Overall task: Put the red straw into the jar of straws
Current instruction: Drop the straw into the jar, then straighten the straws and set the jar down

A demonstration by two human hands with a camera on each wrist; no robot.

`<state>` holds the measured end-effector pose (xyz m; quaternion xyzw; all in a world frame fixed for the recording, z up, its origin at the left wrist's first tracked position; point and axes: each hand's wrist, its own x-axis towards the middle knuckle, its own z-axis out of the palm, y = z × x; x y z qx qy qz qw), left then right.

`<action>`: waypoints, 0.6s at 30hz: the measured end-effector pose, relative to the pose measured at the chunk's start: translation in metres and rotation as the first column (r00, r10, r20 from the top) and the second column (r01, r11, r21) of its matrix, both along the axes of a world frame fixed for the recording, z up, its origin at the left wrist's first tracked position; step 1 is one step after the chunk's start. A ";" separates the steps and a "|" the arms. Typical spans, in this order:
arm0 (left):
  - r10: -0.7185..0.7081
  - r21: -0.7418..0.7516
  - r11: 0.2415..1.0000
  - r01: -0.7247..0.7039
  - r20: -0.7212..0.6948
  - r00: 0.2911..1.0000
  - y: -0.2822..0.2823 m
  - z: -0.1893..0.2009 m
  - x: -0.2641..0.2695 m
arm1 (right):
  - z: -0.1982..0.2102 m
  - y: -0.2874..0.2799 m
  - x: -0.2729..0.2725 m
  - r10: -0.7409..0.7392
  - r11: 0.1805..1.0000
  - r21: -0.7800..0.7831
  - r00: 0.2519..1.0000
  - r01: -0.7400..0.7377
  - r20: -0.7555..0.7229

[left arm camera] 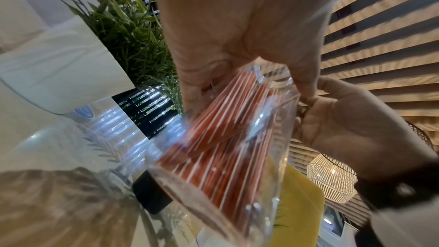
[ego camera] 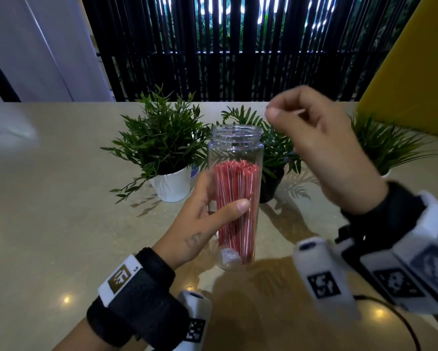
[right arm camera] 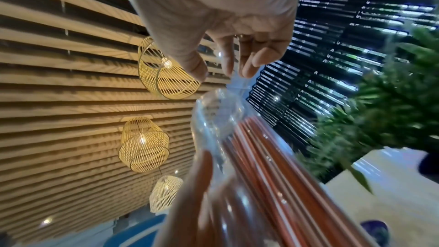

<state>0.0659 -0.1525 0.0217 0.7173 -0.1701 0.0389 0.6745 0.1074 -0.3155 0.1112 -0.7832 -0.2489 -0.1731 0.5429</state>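
Observation:
A clear tall jar [ego camera: 235, 145] with an open mouth stands tilted above the beige table [ego camera: 61, 198], its lower part packed with red-and-white straws [ego camera: 235, 198]. My left hand [ego camera: 213, 206] grips the jar around its middle, thumb on the front. My right hand [ego camera: 289, 122] hovers just above and to the right of the jar's mouth, fingers loosely curled with nothing between them. In the right wrist view the right hand's fingertips [right arm camera: 247, 70] hang apart over the jar's rim [right arm camera: 213, 112]. The left wrist view shows the straws [left arm camera: 213, 157] inside the jar [left arm camera: 266, 134]. No loose straw is visible.
Three potted plants stand behind the jar: one in a white pot [ego camera: 172, 186], one in a black pot [ego camera: 271, 183], one at far right [ego camera: 385, 145]. A yellow panel [ego camera: 410, 59] rises at the right and a black slatted screen [ego camera: 238, 46] lines the table's far edge.

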 end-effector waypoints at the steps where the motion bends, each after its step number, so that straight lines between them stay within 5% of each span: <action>1: 0.003 -0.006 1.000 -0.003 -0.005 1.000 0.000 0.000 0.000 | -0.011 0.000 -0.005 -0.007 1.000 0.022 1.000 0.007 -0.020; 8: 0.004 0.000 1.000 -0.004 -0.012 1.000 0.001 0.003 -0.003 | -0.063 0.000 -0.044 0.157 0.988 0.035 0.962 -0.153 -0.222; 18: -0.073 -0.027 0.997 0.074 0.016 0.997 -0.010 -0.001 -0.019 | -0.082 -0.010 -0.067 0.074 0.992 -0.086 0.972 -0.095 -0.221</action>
